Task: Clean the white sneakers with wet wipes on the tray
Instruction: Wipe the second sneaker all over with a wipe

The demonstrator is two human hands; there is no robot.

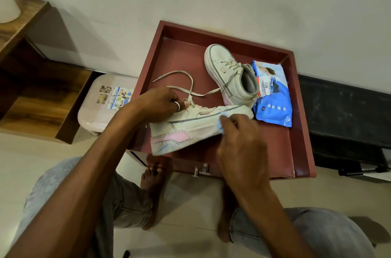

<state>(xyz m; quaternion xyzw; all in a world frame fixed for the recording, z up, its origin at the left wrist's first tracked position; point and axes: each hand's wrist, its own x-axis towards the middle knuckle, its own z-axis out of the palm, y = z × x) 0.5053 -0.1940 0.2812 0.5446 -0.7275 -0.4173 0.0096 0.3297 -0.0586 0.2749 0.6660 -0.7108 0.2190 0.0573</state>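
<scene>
Ok, I see left hand (156, 102) curled round sneaker (190, 128) at tray (302, 152) front edge, right hand (239, 147) pinching wipe (220, 124) on it

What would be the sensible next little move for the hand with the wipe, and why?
Probably slide the wipe along the sole toward the heel: the right hand presses it near the toe, the left hand holds the sneaker at the laces, and a blue mark shows by the heel.
</scene>
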